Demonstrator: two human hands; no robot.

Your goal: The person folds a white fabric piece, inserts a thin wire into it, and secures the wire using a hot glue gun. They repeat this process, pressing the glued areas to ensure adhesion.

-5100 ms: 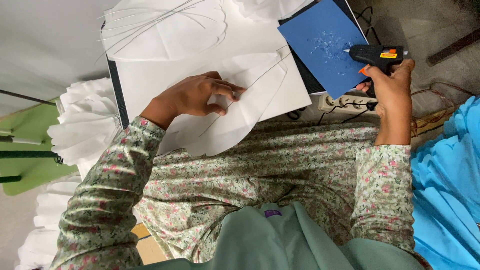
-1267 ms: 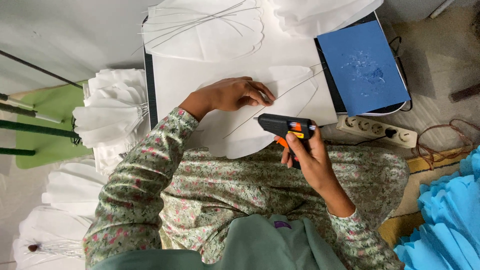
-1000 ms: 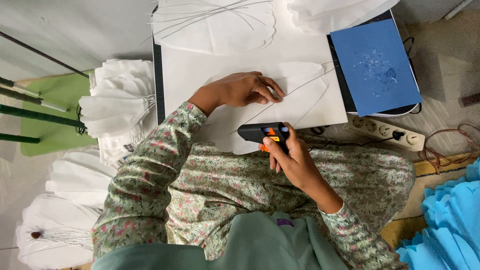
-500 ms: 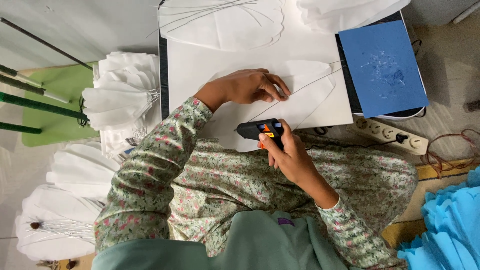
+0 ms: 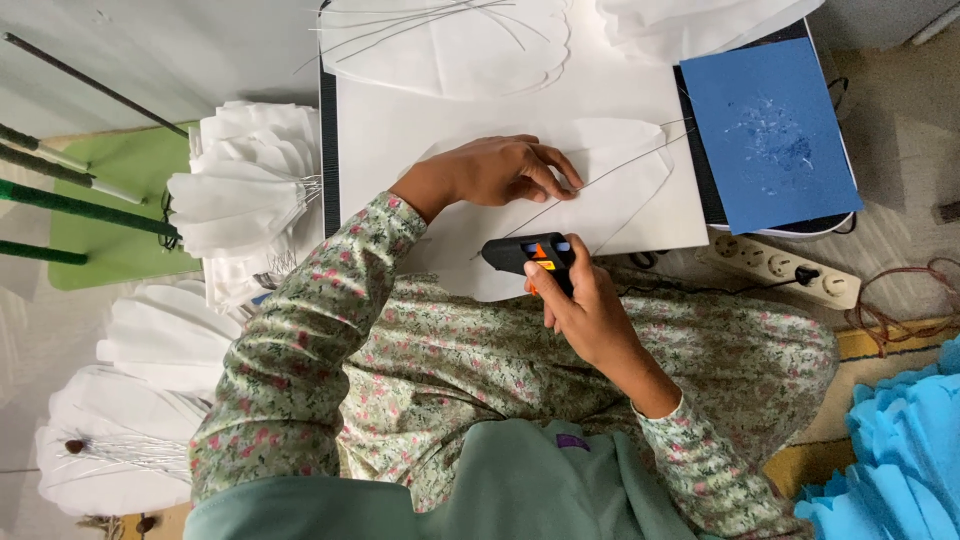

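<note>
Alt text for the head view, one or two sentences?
The right hand holds a black glue gun over a white petal-shaped sheet, while the left hand presses a thin wire onto it.

Left hand (image 5: pixel 500 172) flat, palm down, fingers spread forward, right hand (image 5: pixel 585 305) closed in a grip, both elbows bent

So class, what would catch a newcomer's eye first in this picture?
The black glue gun gripped in the right hand at centre, its nozzle at a white petal-shaped sheet. The left hand presses a thin wire onto that sheet. A blue card lies at upper right.
</note>
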